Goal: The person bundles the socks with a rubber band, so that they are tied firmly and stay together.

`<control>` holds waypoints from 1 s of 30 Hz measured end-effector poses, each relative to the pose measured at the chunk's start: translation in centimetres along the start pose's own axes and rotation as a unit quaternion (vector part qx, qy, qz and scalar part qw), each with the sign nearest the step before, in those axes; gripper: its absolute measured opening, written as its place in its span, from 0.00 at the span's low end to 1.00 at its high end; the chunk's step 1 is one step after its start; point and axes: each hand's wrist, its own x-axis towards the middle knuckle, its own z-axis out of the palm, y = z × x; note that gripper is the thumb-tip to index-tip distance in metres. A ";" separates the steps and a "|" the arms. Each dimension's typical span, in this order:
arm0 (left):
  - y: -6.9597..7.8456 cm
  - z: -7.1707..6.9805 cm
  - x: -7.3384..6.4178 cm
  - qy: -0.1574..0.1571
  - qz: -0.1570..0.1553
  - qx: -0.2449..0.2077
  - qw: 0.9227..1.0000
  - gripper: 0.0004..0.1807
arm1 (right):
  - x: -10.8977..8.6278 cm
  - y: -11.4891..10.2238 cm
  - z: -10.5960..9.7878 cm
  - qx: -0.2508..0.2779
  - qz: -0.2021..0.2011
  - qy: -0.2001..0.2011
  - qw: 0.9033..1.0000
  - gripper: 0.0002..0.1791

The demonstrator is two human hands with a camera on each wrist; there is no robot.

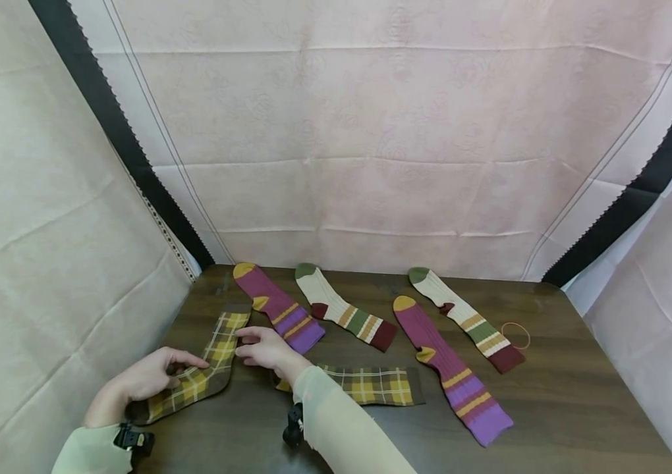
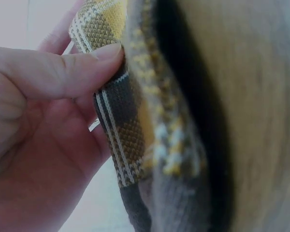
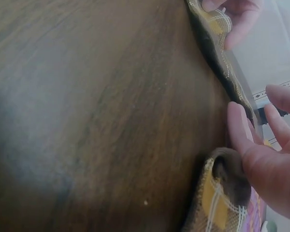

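A yellow and brown plaid sock (image 1: 217,355) lies at the left of the table, bent at the heel. My left hand (image 1: 143,376) pinches its edge near the foot; in the left wrist view the thumb (image 2: 94,65) presses on the knit with fingers behind it. Beside the upper end of that sock, my right hand (image 1: 271,350) has its fingers extended and holds nothing, fingertips right at the sock's edge. The matching plaid sock (image 1: 371,385) lies sideways under the right forearm, its toe part partly hidden. Its dark end (image 3: 232,176) shows below the right hand in the right wrist view.
Behind lie a purple sock (image 1: 279,308) and a white striped sock (image 1: 342,308). Another purple sock (image 1: 451,368) and white striped sock (image 1: 466,316) lie to the right, near a thin ring-shaped band (image 1: 529,337). Pale cloth walls (image 1: 371,164) enclose the brown table (image 1: 573,401).
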 end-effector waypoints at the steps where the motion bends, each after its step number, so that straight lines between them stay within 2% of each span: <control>1: 0.0 0.0 0.0 -0.002 0.000 -0.002 1.000 0.32 | 0.0 0.0 0.0 -0.002 0.000 -0.005 1.000 0.23; 8: 0.1 0.1 0.2 -0.017 0.001 -0.008 1.000 0.31 | 0.1 0.0 0.1 -0.028 0.008 -0.039 0.999 0.26; 12: 0.1 0.1 0.3 -0.018 0.009 -0.012 1.000 0.31 | 0.3 0.0 0.3 -0.035 0.007 -0.036 0.999 0.25; 17: 0.1 0.1 0.2 -0.015 0.012 -0.015 1.000 0.31 | 0.5 0.1 0.6 -0.025 -0.007 0.000 1.000 0.20; 23: 0.0 0.2 0.2 -0.011 0.018 -0.010 1.000 0.31 | 0.4 0.2 1.0 0.011 -0.035 0.055 0.998 0.14; 27: 0.2 0.4 0.4 -0.013 0.032 -0.029 0.999 0.30 | 0.2 0.2 1.3 0.042 -0.042 0.096 0.994 0.11; 30: 0.3 0.4 0.7 -0.014 0.047 -0.048 0.998 0.29 | 0.1 0.2 1.5 0.087 -0.046 0.125 0.987 0.10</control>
